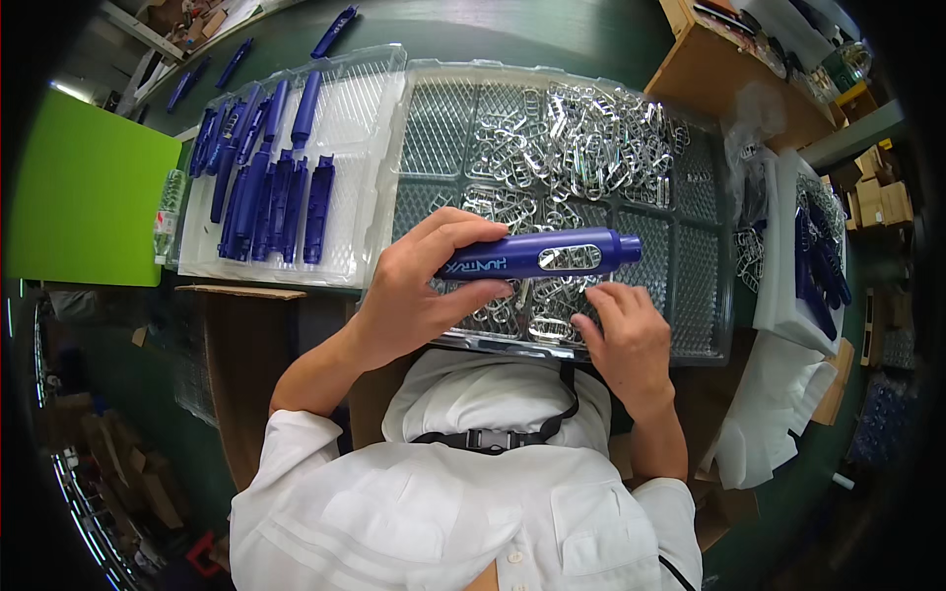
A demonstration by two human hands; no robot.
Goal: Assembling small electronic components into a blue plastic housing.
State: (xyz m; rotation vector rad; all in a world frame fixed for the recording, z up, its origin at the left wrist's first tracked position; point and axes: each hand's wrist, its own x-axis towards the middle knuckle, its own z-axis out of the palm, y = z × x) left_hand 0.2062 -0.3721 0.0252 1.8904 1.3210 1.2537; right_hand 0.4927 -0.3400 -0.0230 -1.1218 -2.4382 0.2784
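My left hand (419, 281) is closed around the end of a blue plastic tube-shaped casing (522, 258), held level above a clear compartment tray. Light lettering runs along the casing's side, and a shiny silver oval piece (570, 258) sits in its face near the narrow right end. Just below that end is my right hand (631, 340), its fingers loosely bent and thumb apart from the index finger, with nothing visible between them. Under both hands, loose silver oval frames (606, 138) lie heaped in several compartments of the tray (702, 286).
A white tray (340, 212) at the left holds several blue casings (261, 197); more lie on the green table (473, 30) behind. A plastic bottle (168, 217) stands beside a bright green panel (89, 192). At the right, a white foam box (778, 256) holds blue parts and silver pieces.
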